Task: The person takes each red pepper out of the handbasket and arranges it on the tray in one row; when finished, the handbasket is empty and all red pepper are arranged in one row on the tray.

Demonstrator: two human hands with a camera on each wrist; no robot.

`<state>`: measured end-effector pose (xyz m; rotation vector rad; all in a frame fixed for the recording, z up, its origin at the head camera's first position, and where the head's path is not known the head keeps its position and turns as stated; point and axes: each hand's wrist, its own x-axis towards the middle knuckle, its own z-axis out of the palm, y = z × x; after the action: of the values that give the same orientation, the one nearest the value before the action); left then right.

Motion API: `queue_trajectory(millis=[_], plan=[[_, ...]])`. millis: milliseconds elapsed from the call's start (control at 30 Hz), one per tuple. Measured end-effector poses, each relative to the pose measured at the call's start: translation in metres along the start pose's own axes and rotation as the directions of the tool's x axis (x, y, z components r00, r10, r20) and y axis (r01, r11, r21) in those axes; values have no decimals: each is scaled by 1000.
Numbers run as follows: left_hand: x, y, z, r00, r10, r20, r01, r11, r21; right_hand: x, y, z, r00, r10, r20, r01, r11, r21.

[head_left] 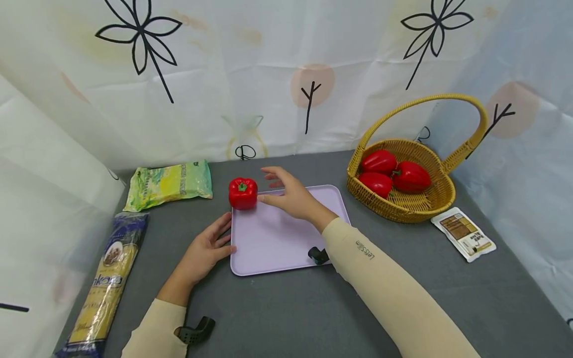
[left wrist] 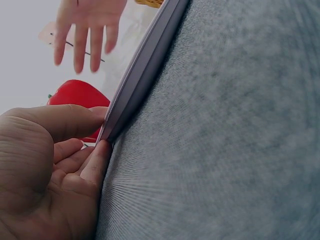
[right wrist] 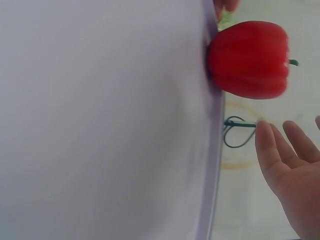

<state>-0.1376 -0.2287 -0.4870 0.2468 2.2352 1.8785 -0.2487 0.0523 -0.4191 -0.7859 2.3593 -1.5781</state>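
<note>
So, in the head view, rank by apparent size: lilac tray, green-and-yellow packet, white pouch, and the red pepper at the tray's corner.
1. Lilac tray, partly covered
2. Green-and-yellow packet
3. White pouch
4. Red pepper

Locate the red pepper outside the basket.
In the head view, the red pepper sits at the far left corner of the lilac tray, just left of the right hand and beyond the left hand.

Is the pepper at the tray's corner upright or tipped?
Upright. The red pepper has its stem on top in the head view, pointing away from the tray in the right wrist view.
</note>
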Motion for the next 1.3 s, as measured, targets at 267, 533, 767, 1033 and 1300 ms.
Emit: queue_trajectory(millis=[267,533,767,1033,1300], plan=[[-1,1,-1,1000,3,2,-3,1000,-15,-30,-4,-25,996,-85,-26,87,993,73],[-1,2,0,1000,2,1,-2,1000,-22,-67,2,-57,987,-140,-82,153,973,175],[-1,3,0,1000,4,4,-4,1000,-10,-99,13,-88,970,-167,-178,209,945,251],[4,4,1,1000,0,16,1,1000,-23,-123,21,-124,927,-178,-331,312,855,414],[2,2,1,1000,-6,8,6,1000,-30,-133,28,-151,892,-154,-426,366,798,478]])
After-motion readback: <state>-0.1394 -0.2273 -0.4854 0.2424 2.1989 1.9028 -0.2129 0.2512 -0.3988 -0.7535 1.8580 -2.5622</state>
